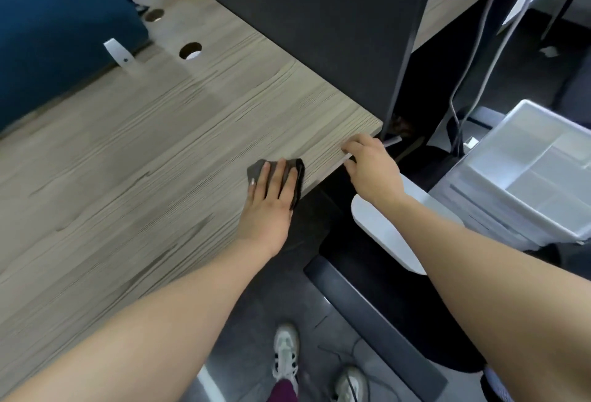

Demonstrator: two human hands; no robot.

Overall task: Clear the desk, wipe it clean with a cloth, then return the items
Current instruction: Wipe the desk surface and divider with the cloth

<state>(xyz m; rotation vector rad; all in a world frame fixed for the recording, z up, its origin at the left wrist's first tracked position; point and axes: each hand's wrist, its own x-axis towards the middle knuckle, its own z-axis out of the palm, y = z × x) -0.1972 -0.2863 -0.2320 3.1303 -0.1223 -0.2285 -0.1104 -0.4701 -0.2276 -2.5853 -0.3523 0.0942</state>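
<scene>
pressing flat on a dark cloth (295, 177) near the wooden desk (144, 145) corner, the left hand (271, 197) keeps fingers straight; the right hand (367, 165) curls over the desk edge, its grip unclear. a white bin (511, 177) stands beside it.

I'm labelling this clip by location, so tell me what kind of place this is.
Most likely an office workstation. A wood-grain desk has a round cable hole, a blue partition panel stands along its far edge, and cables hang beside a stack of white plastic trays.
</scene>
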